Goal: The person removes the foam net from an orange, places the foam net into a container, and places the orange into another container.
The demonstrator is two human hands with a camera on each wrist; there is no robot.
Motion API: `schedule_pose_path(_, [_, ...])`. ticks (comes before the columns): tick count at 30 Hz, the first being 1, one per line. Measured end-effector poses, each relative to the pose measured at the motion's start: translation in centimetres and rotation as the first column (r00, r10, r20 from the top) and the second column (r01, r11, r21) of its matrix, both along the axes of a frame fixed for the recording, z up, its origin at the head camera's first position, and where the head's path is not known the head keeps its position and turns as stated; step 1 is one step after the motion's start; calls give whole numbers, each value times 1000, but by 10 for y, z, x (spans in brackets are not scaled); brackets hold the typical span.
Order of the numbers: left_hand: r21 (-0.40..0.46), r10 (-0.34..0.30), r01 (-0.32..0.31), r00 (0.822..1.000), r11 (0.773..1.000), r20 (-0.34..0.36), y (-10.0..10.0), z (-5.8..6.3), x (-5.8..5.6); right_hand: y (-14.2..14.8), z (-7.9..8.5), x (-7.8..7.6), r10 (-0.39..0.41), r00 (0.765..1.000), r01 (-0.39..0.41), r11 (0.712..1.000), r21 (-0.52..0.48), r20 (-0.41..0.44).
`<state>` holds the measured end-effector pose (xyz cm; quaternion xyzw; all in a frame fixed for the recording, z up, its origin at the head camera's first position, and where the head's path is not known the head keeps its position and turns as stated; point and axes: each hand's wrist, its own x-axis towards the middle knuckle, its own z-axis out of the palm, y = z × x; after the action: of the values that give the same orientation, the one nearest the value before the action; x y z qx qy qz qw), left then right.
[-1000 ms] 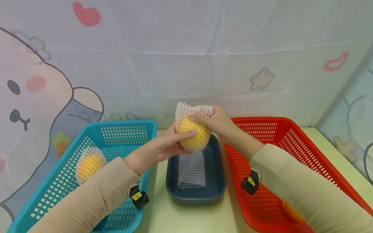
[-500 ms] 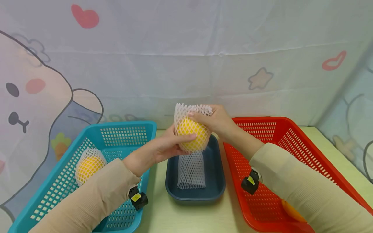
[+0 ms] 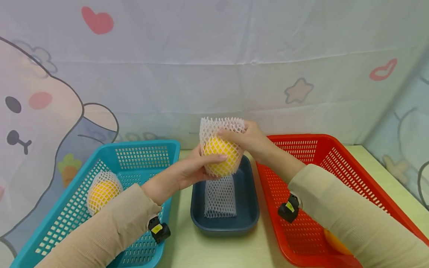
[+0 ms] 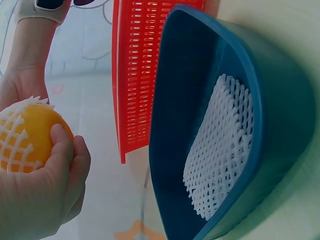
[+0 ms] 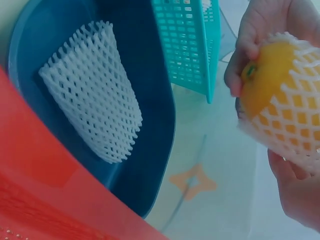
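Over the dark blue tub [image 3: 248, 208] I hold an orange [image 3: 222, 154] partly inside a white foam net sleeve [image 3: 221, 124]. My left hand [image 3: 189, 169] grips the wrapped fruit from the lower left, thumb across its front. With my right hand [image 3: 249, 139] I pinch the net's upper right side, thumb in front and the other fingers mostly hidden behind. The net's top edge stands above the fruit. In the right wrist view, the bare stem end of the orange [image 5: 265, 75] sticks out beneath the net. A second, flat foam net sleeve [image 3: 220, 199] lies in the tub.
To the left stands a teal basket [image 3: 147, 141] with a net-wrapped yellow-orange fruit [image 3: 104, 193] in it. A red basket [image 3: 321, 139] is on the right, a bare orange fruit [image 3: 335, 242] partly hidden by my sleeve. Behind them hangs a printed cloth [image 3: 207, 74].
The net's top edge, sagging in the middle before, now stands straighter and wider above the orange. The fruit sits slightly lower; both hands keep nearly the same place.
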<state>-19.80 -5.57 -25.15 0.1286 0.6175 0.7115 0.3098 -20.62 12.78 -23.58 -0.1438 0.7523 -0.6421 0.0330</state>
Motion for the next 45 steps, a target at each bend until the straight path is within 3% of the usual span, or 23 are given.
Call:
schedule_pose_path(6, [4,-1,2,1000,1000,-21,0,3,-1,7,-1,-1,131,991,-133,989,-58,-37])
schedule_pose_path(12, [12,-8,8,999,1000,-34,-1,5,-2,2,-2,1,204,979,-204,979,-9,5])
schedule_pose_path(21, [-7,18,-18,1000,1000,2,1,4,-1,0,-4,1,153,987,-155,987,49,44])
schedule_pose_path(28, [-30,14,-14,1000,999,-14,3,4,-2,1,-4,2,94,995,-97,993,61,43])
schedule_pose_path(45, [-27,18,-19,1000,999,-14,5,4,-2,1,-5,0,33,998,-35,999,30,55])
